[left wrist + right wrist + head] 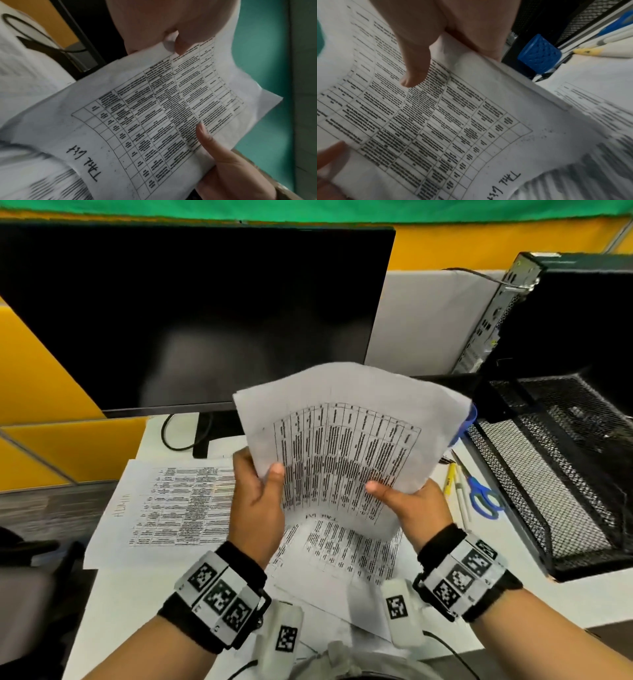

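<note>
Together, left hand (257,505) and right hand (421,508) fingers (380,487) pinch the papers (346,436).

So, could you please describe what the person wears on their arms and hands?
The left hand and right hand are ungloved, the forearms sleeveless. Each wrist has a black band with white blocks bearing black-and-white square markers, plus a white pod with one marker and a thin black cable.

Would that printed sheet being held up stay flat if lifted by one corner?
Probably not: the printed sheet already bows between the left grip and right grip, so it looks floppy. It seems light, pinched only near its edges. Pushed on the desk, it might slide over the other papers.
</note>
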